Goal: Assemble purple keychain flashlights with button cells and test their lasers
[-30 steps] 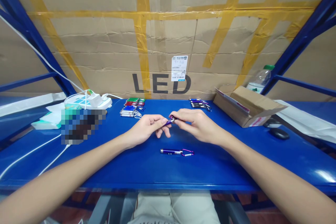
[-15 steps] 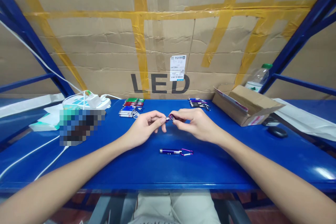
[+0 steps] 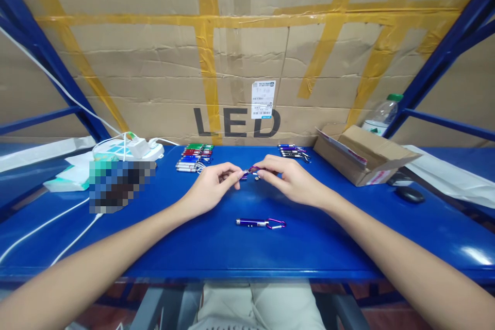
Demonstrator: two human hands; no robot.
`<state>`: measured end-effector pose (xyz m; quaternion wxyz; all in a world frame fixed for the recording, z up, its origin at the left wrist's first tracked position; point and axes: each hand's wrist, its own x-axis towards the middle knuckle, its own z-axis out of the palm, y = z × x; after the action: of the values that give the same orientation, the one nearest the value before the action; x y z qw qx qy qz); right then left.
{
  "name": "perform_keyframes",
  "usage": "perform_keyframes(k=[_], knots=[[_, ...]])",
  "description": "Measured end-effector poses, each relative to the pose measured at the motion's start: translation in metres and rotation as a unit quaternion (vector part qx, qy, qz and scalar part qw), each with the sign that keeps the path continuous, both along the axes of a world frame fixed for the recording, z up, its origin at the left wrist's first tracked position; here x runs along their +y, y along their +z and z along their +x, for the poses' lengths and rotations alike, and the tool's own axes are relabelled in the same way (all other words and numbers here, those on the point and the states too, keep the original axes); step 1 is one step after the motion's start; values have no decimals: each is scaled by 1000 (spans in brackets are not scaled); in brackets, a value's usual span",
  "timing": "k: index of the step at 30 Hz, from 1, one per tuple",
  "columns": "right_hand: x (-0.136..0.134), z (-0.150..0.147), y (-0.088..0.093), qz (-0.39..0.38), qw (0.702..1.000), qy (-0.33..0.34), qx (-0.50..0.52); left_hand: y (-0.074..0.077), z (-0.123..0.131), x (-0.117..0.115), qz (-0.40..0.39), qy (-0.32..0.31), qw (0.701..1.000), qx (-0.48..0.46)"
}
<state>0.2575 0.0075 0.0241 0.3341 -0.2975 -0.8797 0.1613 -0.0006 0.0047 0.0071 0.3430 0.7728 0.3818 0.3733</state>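
Left grip (image 3: 214, 184) and right grip (image 3: 289, 177) pinch close together, forearms (image 3: 133, 241) angled inward.

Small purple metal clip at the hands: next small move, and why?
Probably hold the left hand steady and turn the right hand slightly, to expose the joint. The right hand pinches the small purple metal clip, the left a small silver metal end piece; they meet so closely that I can't tell whether they're properly joined.

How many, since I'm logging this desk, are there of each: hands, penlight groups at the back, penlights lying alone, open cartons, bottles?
Hands: 2 (left hand, right hand)
Penlight groups at the back: 2
Penlights lying alone: 1
Open cartons: 1
Bottles: 1
Total: 7
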Motion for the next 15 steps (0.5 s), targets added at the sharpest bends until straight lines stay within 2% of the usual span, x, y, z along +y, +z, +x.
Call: perform_keyframes(k=[8,11,15], knots=[[-3,1,3,-70,997,-19,-8,1,1,-2,21,19,1000,6],[-3,2,3,-88,995,-20,-34,0,1,-3,27,7,999,37],[-2,5,6,-146,986,13,-75,-1,1,-3,33,-22,994,99]])
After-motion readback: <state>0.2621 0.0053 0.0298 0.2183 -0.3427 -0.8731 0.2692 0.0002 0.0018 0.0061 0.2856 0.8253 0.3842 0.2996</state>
